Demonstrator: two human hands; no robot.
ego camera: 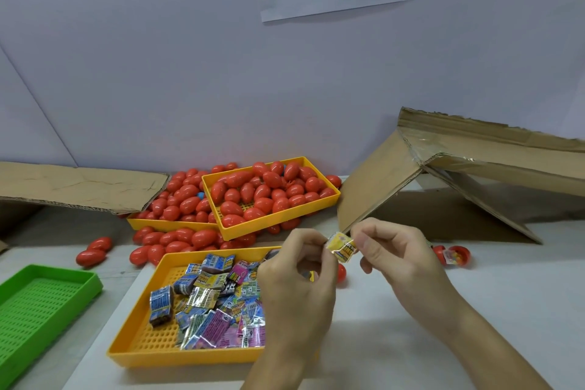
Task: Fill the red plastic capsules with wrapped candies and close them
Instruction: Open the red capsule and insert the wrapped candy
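Both hands hold one yellow wrapped candy (pixel 342 246) above the table. My left hand (pixel 297 279) pinches its left end and my right hand (pixel 392 253) pinches its right end. Below my left hand a yellow tray (pixel 139 336) holds several wrapped candies (pixel 215 301) in blue, pink and silver foil. An open red capsule (pixel 453 255) with something colourful inside lies right of my right hand. Part of another red capsule (pixel 341 272) shows between my hands. Many closed red capsules (pixel 269 193) fill two yellow trays (pixel 275 225) at the back and spill around them.
An empty green tray (pixel 47 301) sits at the front left. Flat cardboard (pixel 79 187) lies at the back left and a folded cardboard piece (pixel 443 174) stands at the back right. Two loose red capsules (pixel 95 252) lie left of the candy tray.
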